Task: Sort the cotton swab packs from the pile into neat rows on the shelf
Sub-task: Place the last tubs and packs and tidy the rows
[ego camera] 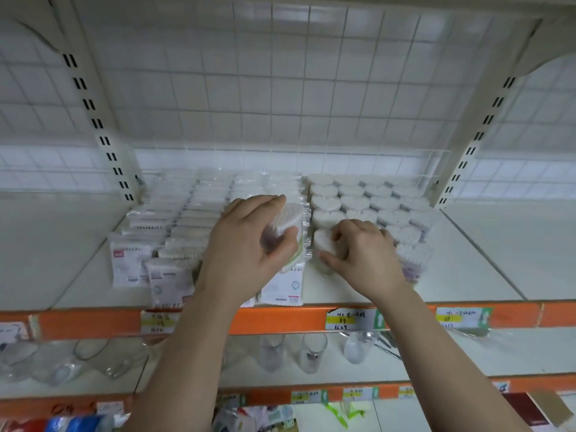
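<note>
Nearest me: clear glasses [271, 353] on the lower shelf, below the orange shelf edge [280, 319] with its price tags [349, 319]; the writing on them is too blurred to read. Above that, my left grip [249, 244] is clamped round a round swab pack [285, 221], cotton end tilted up and to the right, over the flat bagged packs [174, 222]. I can't tell if it touches them. My right grip [364, 254] pinches a second round pack [324, 241], thumb low at the front and fingers on top. That pack stands on the shelf [467, 269] at the front of the leftmost row of round packs [374, 204]. The bagged packs lie in overlapping rows left of centre. The round-pack rows sit right of centre and run to the back. Wire grid [280, 88] behind.
</note>
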The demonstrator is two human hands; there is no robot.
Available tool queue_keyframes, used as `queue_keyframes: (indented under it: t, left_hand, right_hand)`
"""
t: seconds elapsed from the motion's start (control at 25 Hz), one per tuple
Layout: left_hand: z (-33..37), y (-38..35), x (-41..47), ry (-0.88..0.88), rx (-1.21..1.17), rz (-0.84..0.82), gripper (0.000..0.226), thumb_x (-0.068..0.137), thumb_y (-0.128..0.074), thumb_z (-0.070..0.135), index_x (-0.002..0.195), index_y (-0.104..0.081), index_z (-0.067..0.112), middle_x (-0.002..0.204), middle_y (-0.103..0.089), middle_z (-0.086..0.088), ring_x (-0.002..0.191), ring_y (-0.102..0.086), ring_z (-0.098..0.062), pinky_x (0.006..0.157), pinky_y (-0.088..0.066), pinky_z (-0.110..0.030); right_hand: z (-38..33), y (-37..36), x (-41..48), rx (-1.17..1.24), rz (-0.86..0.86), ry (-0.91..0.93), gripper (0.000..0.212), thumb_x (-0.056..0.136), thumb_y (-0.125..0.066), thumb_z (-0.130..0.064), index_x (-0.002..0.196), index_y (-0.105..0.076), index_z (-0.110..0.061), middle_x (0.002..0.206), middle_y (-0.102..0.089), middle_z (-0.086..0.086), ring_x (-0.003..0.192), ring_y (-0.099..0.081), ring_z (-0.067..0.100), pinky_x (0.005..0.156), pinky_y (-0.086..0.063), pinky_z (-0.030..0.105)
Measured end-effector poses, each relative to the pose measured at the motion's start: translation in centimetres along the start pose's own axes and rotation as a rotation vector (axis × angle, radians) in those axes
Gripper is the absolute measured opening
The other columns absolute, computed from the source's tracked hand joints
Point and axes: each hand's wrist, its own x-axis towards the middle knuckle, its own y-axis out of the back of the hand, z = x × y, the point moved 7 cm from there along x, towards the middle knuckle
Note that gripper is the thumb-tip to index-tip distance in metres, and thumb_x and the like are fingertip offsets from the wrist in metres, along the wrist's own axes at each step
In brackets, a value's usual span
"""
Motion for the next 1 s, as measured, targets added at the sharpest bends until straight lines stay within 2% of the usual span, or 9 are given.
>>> queue_keyframes:
  t: [0.16,0.52,0.84,1.0]
  left_hand:
    - [0.7,-0.6,-0.1,-0.009,0.015,0.006,0.050,0.082,-0.053,0.040,0.118,-0.066,0.008,0.116,-0.065,-0.001,0.105,-0.055,-0.015,0.094,-0.035,-0.016]
    - [1.7,-1.2,-0.2,-0.021,-0.007,0.017,0.048,0.083,-0.055,0.039,0.119,-0.065,0.009,0.116,-0.064,0.001,0.108,-0.053,-0.011,0.097,-0.032,-0.012]
    - [1.9,-1.4,-0.8,0.004,-0.030,0.014,0.048,0.083,-0.054,0.040,0.120,-0.064,0.010,0.118,-0.061,0.001,0.106,-0.056,-0.014,0.094,-0.039,-0.018]
    - [2.2,-1.6,-1.1,0.019,-0.030,0.009,0.052,0.083,-0.053,0.042,0.121,-0.063,0.009,0.118,-0.060,0.002,0.108,-0.054,-0.010,0.094,-0.037,-0.014]
  right_hand:
    - [0.2,0.0,-0.1,-0.038,0.006,0.025,0.036,0.069,-0.073,-0.041,0.093,-0.059,-0.019,0.091,-0.062,-0.003,0.095,-0.051,0.025,0.080,-0.034,0.037]
    - [0.7,-0.4,1.3,-0.108,-0.005,-0.012,0.038,0.073,-0.071,-0.049,0.099,-0.061,-0.024,0.100,-0.060,-0.006,0.101,-0.047,0.022,0.081,-0.025,0.036]
    - [0.6,-0.3,1.3,-0.126,-0.023,-0.022,0.036,0.076,-0.068,-0.048,0.102,-0.059,-0.026,0.104,-0.060,-0.008,0.103,-0.047,0.022,0.082,-0.026,0.037]
    - [0.8,0.0,1.2,-0.064,-0.047,0.016,0.036,0.077,-0.067,-0.050,0.103,-0.062,-0.024,0.104,-0.062,-0.007,0.104,-0.049,0.022,0.082,-0.031,0.036]
